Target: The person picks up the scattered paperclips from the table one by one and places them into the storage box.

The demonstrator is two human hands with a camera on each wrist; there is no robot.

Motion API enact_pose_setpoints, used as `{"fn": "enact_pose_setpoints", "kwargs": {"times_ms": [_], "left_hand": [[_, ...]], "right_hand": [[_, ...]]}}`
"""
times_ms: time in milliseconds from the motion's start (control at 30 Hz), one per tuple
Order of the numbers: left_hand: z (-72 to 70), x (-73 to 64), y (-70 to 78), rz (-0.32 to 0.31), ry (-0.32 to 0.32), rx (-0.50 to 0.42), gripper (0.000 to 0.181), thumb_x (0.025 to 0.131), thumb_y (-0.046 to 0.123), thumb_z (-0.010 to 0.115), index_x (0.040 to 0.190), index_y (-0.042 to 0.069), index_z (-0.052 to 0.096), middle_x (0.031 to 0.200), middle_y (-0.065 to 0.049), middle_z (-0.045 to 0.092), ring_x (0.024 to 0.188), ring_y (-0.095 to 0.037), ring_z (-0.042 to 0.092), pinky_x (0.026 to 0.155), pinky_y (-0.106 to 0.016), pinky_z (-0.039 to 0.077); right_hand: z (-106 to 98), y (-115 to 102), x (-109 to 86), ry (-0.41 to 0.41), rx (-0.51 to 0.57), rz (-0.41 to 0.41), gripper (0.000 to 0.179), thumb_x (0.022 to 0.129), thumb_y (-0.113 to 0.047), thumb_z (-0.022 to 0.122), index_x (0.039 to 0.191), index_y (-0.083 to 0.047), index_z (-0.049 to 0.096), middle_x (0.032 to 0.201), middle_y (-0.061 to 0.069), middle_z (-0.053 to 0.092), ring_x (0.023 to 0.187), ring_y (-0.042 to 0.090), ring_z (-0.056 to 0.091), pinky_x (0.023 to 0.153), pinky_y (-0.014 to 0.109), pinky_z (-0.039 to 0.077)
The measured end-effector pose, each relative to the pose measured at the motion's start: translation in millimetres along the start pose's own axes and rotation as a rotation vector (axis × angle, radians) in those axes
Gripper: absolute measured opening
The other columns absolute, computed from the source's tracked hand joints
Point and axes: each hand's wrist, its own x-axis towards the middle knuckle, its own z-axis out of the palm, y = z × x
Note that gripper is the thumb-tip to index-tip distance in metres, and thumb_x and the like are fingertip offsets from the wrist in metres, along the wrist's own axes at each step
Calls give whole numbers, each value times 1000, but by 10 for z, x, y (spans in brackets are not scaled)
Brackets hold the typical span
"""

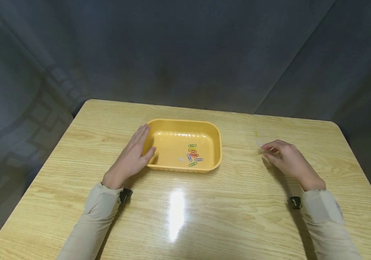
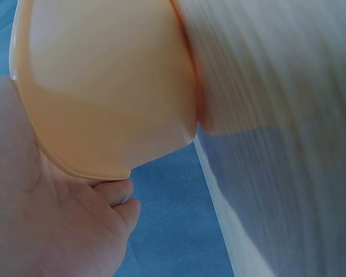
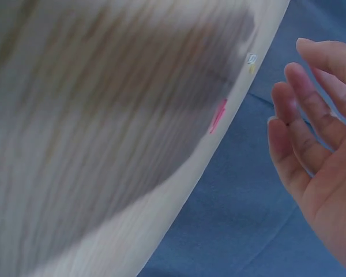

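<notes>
A yellow plastic tray (image 1: pixel 216 144) stands on the table with several coloured paper clips (image 1: pixel 193 155) inside, mostly toward its right end. My left hand (image 1: pixel 130 157) rests against the tray's left end, fingers straight along the rim and thumb spread toward the inside. In the left wrist view the palm lies beside the tray's outer wall (image 2: pixel 115 86). To the right, my right hand (image 1: pixel 287 159) hovers over the table with fingers bent loosely, near a white paper clip (image 1: pixel 259 143). In the right wrist view its fingers hold nothing; a pink paper clip (image 3: pixel 218 116) lies on the table.
A yellow paper clip (image 1: pixel 255 133) lies just beyond the white one. The wooden table (image 1: pixel 227 206) has rounded far corners. Dark cloth (image 1: pixel 172 54) hangs behind it and at both sides.
</notes>
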Motion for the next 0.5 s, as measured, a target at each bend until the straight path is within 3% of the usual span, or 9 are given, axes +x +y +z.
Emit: {"fn": "enact_pose_setpoints", "kwargs": {"times_ms": [500], "left_hand": [[-8,10,-13,-3,-8,2,76,103,34,48,160,4,7,168,-13,4,156,-33,4,127,-52,10]], "right_hand": [[-52,160,54,-47,-7,16,23,92,-3,67,114,1,69,111,21,67,98,37,65,80,55,55]]}}
